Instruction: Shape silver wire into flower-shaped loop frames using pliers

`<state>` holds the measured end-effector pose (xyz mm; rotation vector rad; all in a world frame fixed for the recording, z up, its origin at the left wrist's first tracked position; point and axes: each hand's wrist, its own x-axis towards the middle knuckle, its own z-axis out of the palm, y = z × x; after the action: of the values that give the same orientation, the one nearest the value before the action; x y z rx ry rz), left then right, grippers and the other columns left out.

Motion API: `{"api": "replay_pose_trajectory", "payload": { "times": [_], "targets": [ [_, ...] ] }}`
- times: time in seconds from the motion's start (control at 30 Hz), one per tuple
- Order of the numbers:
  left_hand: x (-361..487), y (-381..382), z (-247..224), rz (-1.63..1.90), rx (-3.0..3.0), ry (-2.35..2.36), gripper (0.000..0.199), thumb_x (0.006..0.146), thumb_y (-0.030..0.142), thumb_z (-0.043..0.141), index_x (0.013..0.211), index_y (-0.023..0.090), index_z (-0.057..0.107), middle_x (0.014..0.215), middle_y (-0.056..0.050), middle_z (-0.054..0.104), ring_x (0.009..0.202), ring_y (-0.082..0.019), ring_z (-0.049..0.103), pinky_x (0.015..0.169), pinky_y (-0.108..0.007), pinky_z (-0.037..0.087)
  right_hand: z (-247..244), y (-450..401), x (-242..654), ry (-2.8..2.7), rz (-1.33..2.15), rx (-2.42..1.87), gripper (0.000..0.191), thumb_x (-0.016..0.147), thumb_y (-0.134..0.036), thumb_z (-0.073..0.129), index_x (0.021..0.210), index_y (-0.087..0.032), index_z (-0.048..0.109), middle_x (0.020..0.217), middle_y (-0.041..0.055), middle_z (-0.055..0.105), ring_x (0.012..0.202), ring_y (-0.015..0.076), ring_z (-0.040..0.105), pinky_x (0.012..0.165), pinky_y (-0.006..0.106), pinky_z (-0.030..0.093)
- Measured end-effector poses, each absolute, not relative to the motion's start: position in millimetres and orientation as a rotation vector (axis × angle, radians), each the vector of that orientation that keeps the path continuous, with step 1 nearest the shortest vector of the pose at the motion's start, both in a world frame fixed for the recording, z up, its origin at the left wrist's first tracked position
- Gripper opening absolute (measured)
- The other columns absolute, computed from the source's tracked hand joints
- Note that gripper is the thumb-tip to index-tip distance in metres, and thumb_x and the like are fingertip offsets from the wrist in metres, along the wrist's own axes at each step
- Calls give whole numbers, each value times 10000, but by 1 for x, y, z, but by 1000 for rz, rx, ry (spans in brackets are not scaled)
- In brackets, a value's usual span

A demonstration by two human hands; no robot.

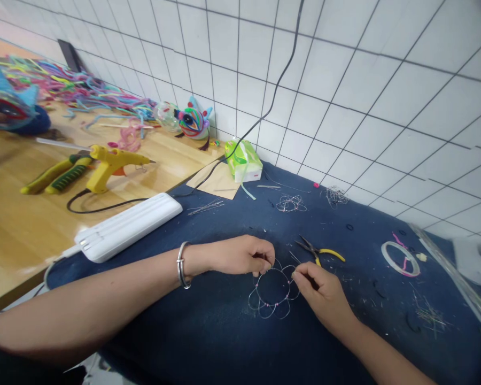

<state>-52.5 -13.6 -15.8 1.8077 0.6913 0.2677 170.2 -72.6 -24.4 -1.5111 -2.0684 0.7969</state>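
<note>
A flower-shaped wire ring (pixel 276 303), with thin loops around a circle and small pink bits at the joints, is held just over the dark blue cloth. My left hand (pixel 250 255), a silver bangle at its wrist, pinches the upper left of the ring. At the right side, my right hand (pixel 318 291) is closed, thumb against forefinger, on one of the loops. Thin wire ends stick up by its fingertips. Just beyond that hand lie yellow-handled pliers (pixel 320 251), jaws pointing left.
Wire bundles (pixel 291 203), a wire spool (pixel 401 259) and clippings (pixel 431 315) lie on the cloth (pixel 224 331). To the left are a white power strip (pixel 130 227), a yellow glue gun (pixel 110 166), green-yellow pliers (pixel 58 174) and a tissue pack (pixel 243 160). A black cord (pixel 278 83) crosses the tiled wall.
</note>
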Motion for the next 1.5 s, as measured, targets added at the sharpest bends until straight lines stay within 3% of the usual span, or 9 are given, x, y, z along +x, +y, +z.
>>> {"api": "replay_pose_trajectory", "payload": {
  "times": [0.7,1.5],
  "targets": [
    [-50,-15,-22,250,1695,697,175,852,262,427,940,167,545,797,-19,583,697,-111,555,573,-208,426,-27,-73,171,-2089,755,-1457,181,845,-275,450,726,-194,559,607,-32,511,566,102,475,555,212,376],
    [-45,-17,-23,307,1625,675,112,805,232,499,838,148,565,718,4,559,650,-95,535,575,-199,418,-28,-73,169,-2099,761,-1418,176,843,-268,452,731,-195,566,621,-30,528,568,101,485,555,212,375]
  ]
}}
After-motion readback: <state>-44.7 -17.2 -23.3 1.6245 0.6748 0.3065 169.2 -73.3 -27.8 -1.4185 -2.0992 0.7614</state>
